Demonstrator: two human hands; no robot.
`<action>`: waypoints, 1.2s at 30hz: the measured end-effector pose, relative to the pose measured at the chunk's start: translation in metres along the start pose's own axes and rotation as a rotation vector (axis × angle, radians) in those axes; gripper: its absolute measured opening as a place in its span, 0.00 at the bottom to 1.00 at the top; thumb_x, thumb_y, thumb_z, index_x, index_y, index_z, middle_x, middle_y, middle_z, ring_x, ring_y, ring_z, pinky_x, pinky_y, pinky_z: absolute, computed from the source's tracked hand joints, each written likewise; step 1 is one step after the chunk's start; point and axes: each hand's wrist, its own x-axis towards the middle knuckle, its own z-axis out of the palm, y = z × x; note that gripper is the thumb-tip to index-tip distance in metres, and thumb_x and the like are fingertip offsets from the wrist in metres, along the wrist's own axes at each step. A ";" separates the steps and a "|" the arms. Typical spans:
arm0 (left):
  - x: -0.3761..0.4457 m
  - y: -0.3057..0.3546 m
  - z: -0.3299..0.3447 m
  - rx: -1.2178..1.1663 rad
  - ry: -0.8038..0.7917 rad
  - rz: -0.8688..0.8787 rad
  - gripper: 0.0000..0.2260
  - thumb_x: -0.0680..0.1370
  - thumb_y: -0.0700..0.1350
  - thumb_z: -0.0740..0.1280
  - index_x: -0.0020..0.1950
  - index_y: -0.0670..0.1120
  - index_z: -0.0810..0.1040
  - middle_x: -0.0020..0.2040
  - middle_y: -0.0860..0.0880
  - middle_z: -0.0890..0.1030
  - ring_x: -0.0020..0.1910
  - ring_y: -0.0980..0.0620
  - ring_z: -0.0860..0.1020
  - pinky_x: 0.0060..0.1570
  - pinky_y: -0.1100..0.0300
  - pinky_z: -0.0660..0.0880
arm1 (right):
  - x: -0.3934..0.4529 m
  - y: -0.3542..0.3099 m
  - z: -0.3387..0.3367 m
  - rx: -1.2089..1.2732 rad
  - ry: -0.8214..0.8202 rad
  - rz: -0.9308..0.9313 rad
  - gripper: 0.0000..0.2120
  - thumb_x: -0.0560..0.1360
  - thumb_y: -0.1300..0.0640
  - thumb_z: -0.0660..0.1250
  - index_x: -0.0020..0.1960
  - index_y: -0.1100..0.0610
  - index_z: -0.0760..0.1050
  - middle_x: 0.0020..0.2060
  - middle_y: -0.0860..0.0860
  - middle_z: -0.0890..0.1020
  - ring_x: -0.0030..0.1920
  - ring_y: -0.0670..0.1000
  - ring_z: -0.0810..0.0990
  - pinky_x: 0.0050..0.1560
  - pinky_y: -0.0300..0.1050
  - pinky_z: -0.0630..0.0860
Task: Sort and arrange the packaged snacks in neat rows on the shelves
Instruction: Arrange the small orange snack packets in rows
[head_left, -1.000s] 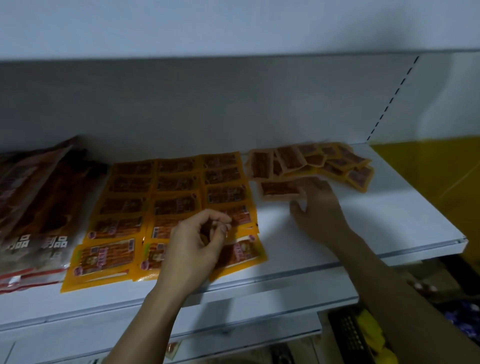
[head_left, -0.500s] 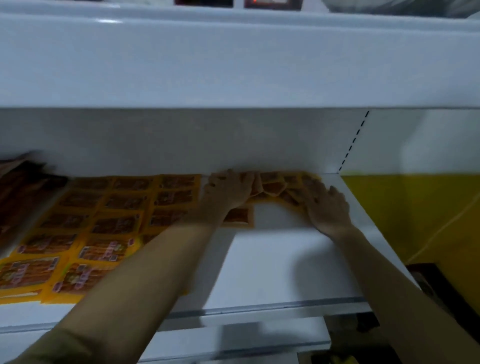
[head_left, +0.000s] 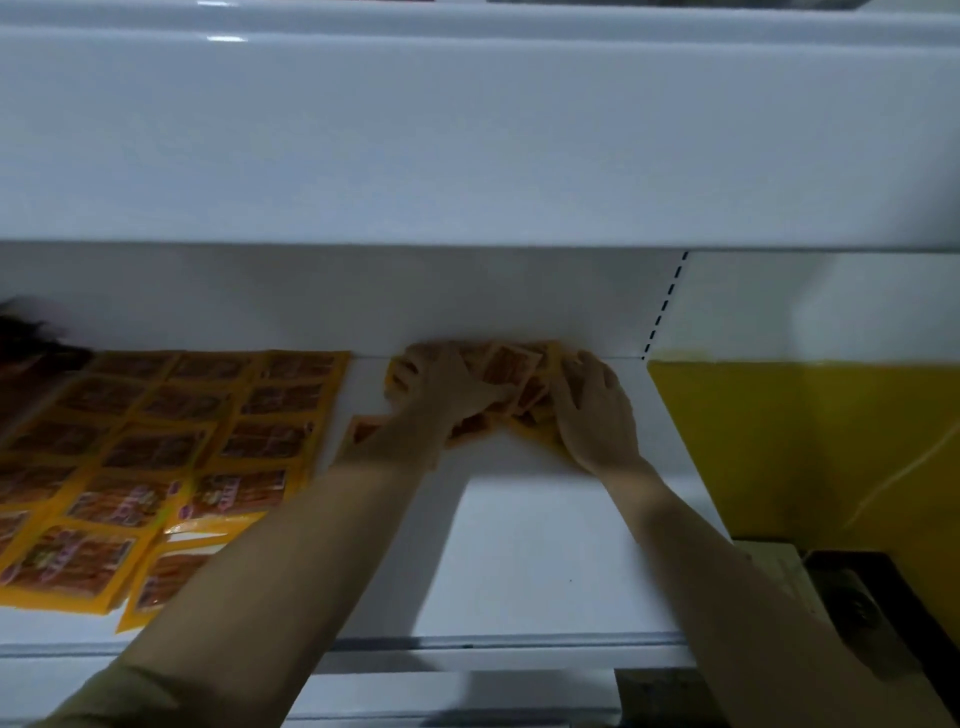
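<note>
Orange-yellow loose snack packets (head_left: 511, 366) sit bunched at the back of the white shelf (head_left: 519, 545), against its rear wall. Left hand (head_left: 447, 384) & right hand (head_left: 597, 410) lie on the bunch from either side, fingers spread, palms down. One packet (head_left: 363, 431) lies just under the left wrist. Neat packet rows (head_left: 171, 436) fill the shelf left of the bunch; dark bags (head_left: 31, 353) further left at the edge.

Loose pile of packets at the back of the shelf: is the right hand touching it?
Touching. The head view shows the right hand lying flat on the loose pile, its fingers overlapping the packets.
</note>
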 end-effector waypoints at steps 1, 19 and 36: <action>0.002 -0.002 0.000 -0.009 -0.007 -0.010 0.60 0.58 0.77 0.73 0.81 0.49 0.56 0.81 0.37 0.53 0.80 0.33 0.53 0.74 0.32 0.54 | 0.000 0.000 -0.001 0.008 0.012 -0.003 0.26 0.83 0.42 0.59 0.75 0.56 0.66 0.69 0.58 0.74 0.67 0.62 0.73 0.65 0.55 0.68; -0.020 -0.018 0.026 0.000 0.068 0.480 0.33 0.73 0.65 0.52 0.78 0.58 0.66 0.78 0.46 0.67 0.76 0.40 0.66 0.73 0.37 0.63 | 0.003 0.011 0.007 -0.090 -0.071 -0.085 0.25 0.83 0.49 0.55 0.80 0.46 0.60 0.76 0.50 0.70 0.76 0.55 0.64 0.77 0.65 0.53; -0.057 -0.030 -0.047 -0.768 0.054 0.176 0.22 0.85 0.36 0.56 0.75 0.57 0.62 0.37 0.46 0.81 0.28 0.55 0.79 0.29 0.56 0.79 | 0.000 0.011 0.004 -0.044 -0.020 -0.125 0.24 0.77 0.51 0.58 0.73 0.49 0.69 0.70 0.55 0.72 0.68 0.62 0.71 0.70 0.65 0.64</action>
